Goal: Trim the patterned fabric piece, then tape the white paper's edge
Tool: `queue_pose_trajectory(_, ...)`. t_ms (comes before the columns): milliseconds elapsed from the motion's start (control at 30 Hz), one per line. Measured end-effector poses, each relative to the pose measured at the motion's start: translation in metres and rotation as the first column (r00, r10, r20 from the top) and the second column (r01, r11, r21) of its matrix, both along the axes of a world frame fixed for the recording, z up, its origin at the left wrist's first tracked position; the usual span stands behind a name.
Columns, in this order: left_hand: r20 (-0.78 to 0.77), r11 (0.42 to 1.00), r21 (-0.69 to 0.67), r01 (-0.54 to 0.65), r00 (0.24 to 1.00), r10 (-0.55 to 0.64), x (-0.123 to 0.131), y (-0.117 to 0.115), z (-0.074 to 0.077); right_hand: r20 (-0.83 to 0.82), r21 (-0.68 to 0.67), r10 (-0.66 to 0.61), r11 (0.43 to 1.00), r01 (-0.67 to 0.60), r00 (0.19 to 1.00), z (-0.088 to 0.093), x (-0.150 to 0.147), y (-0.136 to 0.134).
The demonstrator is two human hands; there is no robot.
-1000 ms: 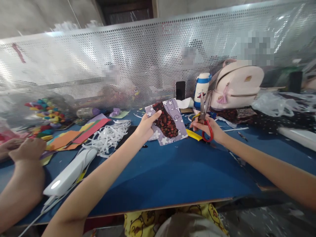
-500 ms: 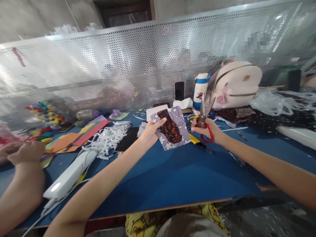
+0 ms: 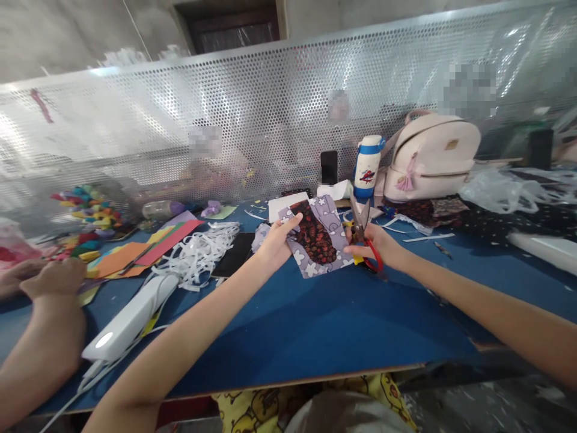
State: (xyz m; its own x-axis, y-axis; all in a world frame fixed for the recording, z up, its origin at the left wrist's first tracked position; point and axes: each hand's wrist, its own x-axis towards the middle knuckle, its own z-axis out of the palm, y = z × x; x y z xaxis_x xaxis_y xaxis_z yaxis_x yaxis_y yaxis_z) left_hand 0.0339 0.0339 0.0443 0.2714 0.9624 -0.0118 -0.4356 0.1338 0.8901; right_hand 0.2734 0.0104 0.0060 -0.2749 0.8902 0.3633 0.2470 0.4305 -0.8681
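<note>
My left hand [image 3: 277, 243] pinches the left side of a purple fabric piece [image 3: 301, 258] printed with white flowers. Over its middle lies a smaller dark cloth piece [image 3: 316, 236] with a red pattern, and my left thumb presses on its upper edge. My right hand [image 3: 374, 245] grips scissors [image 3: 359, 221] with red handles, blades pointing up and parted. Its fingertips reach the right edge of the purple fabric. Part of the scissor handles is hidden by my fingers.
A white power strip [image 3: 130, 316], white strips [image 3: 193, 255] and coloured sheets [image 3: 153, 243] lie left. Another person's hands [image 3: 54, 279] rest at the far left. Behind stand a phone [image 3: 329, 168], a bottle [image 3: 367, 167] and a backpack [image 3: 433, 156] against a perforated metal screen [image 3: 270, 120].
My right hand with the scissors has moved left and slightly down, so its fingertips now meet the fabric's right edge. My left hand still holds the fabric in nearly the same place.
</note>
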Motion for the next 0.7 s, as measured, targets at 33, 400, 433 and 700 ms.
queue_pose_trajectory(33, 0.000, 1.000, 0.009, 0.005, 1.000, -0.005, 0.000, 0.001, 0.000, -0.007, 0.007, -0.018, 1.000, 0.018, 1.000, 0.001, 0.001, 0.000)
queue_pose_trajectory(400, -0.182, 0.976, 0.128, 0.176, 0.972, -0.152, -0.018, 0.026, -0.008, -0.180, 0.066, -0.256, 0.960, 0.272, 0.950, 0.001, 0.017, 0.012)
queue_pose_trajectory(433, -0.217, 0.973, 0.123, 0.196, 0.962, -0.166, -0.019, 0.027, -0.010, -0.188, 0.065, -0.263, 0.958, 0.279, 0.946, 0.001, 0.017, 0.012)
queue_pose_trajectory(700, -0.387, 0.944, 0.102, 0.313, 0.887, -0.252, -0.018, 0.022, -0.016, -0.156, 0.056, -0.242, 0.966, 0.253, 0.958, 0.003, 0.013, 0.009)
